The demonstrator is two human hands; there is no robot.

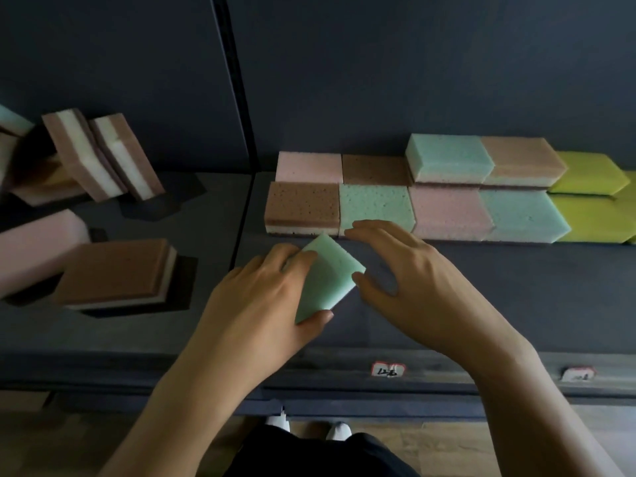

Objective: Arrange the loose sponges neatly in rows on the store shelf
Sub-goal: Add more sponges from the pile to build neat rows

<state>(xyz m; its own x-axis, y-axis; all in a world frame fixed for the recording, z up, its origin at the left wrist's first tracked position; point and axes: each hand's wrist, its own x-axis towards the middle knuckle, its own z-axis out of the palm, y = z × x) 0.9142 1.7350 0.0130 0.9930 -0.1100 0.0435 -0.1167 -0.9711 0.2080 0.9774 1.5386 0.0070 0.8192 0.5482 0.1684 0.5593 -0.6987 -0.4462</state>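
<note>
Left hand (261,290) grips a mint green sponge (327,273) between thumb and fingers, sponge turned diagonal, just in front of the two rows (447,211) on the shelf (481,287). Right hand (413,270) relaxed, fingers spread, holding nothing, thumb at the sponge's right corner. Loose sponges (113,270) piled in the left section, some leaning. Front row reads brown, green, pink, blue, yellow

My left hand (261,290): fingers and thumb clamped on green sponge (327,273). My right hand (406,270): palm down, fingers loosely spread.
</note>
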